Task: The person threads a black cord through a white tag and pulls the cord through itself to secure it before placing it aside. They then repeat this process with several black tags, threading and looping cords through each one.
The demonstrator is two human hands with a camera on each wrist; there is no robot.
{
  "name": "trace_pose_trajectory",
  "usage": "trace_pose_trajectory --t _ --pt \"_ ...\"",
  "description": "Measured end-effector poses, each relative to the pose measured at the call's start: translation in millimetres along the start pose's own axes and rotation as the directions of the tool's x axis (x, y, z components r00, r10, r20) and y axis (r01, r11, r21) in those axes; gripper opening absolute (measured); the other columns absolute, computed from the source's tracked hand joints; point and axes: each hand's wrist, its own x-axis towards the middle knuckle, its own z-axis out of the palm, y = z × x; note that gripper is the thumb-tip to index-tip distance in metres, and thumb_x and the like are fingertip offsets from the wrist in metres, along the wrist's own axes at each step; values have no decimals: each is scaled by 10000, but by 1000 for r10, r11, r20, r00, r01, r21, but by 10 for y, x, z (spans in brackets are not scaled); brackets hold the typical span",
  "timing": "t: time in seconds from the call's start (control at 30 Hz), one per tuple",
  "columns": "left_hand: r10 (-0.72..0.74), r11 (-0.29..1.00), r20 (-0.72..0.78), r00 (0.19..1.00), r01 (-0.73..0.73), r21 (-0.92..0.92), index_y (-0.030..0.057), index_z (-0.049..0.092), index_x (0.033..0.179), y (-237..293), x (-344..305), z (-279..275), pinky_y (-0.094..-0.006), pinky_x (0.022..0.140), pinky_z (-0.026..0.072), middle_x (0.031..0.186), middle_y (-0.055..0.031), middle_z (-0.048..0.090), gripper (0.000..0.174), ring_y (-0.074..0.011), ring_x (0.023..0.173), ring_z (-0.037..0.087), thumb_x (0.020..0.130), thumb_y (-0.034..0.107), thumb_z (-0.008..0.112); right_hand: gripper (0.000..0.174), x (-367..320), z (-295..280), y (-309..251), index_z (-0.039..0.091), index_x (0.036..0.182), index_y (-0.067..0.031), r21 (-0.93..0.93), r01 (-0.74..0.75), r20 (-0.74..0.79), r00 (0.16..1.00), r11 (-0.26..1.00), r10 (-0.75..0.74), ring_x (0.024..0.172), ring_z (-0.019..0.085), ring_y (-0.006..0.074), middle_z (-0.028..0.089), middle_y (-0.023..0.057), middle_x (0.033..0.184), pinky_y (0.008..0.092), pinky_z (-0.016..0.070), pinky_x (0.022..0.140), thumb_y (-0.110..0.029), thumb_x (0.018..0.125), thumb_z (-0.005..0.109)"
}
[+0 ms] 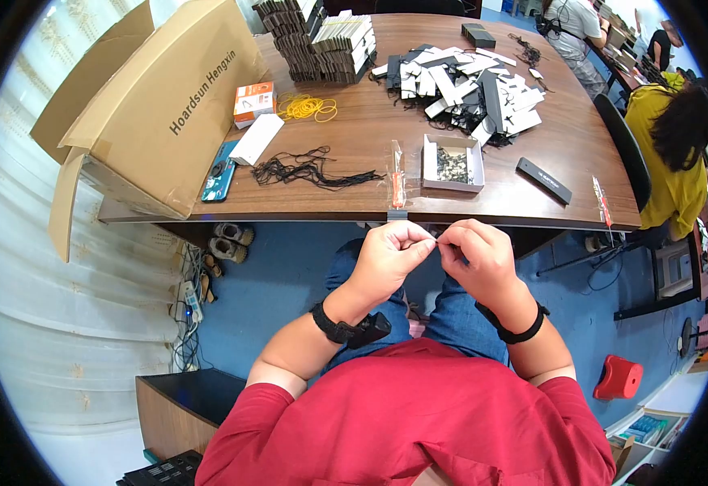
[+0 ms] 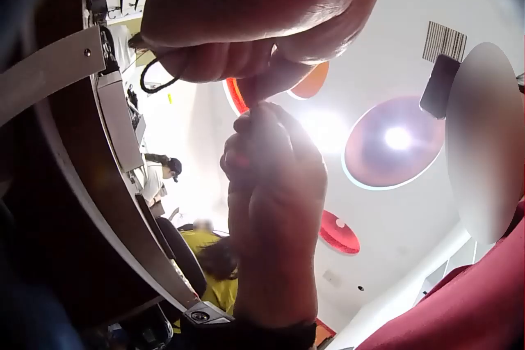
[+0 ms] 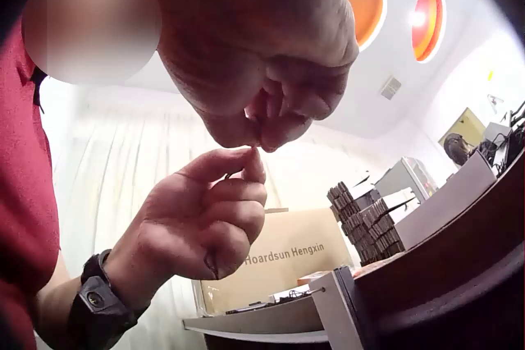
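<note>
Both hands meet at the fingertips just in front of the table edge, over the lap. My left hand (image 1: 392, 257) pinches a thin black cord (image 2: 156, 86), which loops out beside its curled fingers in the left wrist view. In the right wrist view, a bit of that cord (image 3: 212, 269) also hangs below the left fingers. My right hand (image 1: 482, 257) has thumb and fingertip pinched together at the same spot, on the cord's tiny end; the fingers mostly hide it. Near the hands, a grey strip (image 1: 397, 215) juts over the table edge, below a clear packet with an orange part (image 1: 398, 190).
On the table (image 1: 354, 138) lie a bundle of black cords (image 1: 313, 170), a small white box of tiny parts (image 1: 454, 166), a black bar (image 1: 544, 180) and a heap of white and black tags (image 1: 459, 85). A large carton (image 1: 167, 105) stands left. Another person (image 1: 669, 154) sits right.
</note>
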Motion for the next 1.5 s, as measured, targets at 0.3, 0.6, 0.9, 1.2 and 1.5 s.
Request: trace_pose_trajectory --t 0.3,0.6,0.9,1.2,1.5 --pt "-3 999 -10 1000 3 -39 21 656 898 -27 -7 -59 -173 548 354 765 25 615 61 -15 631 469 863 69 669 286 72 -136 -109 602 953 -24 225 -256 154 962 940 225 627 564 143 598 72 862 250 460 560 38 684 675" --pt "-59 997 16 998 58 45 8 654 917 -100 -63 -169 -181 645 418 813 6 629 79 -31 713 519 873 74 658 155 -50 62 -20 602 812 -23 186 -209 122 975 960 188 597 596 172 601 78 720 278 488 540 40 699 687" --pt "41 942 -51 998 -22 334 13 634 901 -192 -114 -581 -208 694 438 807 17 604 107 -48 748 524 902 120 636 90 -375 195 197 610 814 -19 195 -586 203 809 787 552 572 545 99 593 45 696 237 460 542 -2 737 653" --pt "-181 968 50 982 169 183 5 674 911 -151 -38 -414 -208 573 428 748 6 622 157 -39 663 510 898 158 638 244 -209 422 5 654 1009 -49 98 -494 367 825 864 430 717 655 282 668 133 830 355 527 662 -111 779 704" --pt "-282 918 29 959 278 -284 -19 601 1112 -340 -168 -549 -220 654 517 901 -75 663 248 -107 728 613 937 154 572 113 -288 621 33 685 915 -15 202 -679 307 728 706 613 511 591 116 677 96 700 254 472 486 -99 842 666"
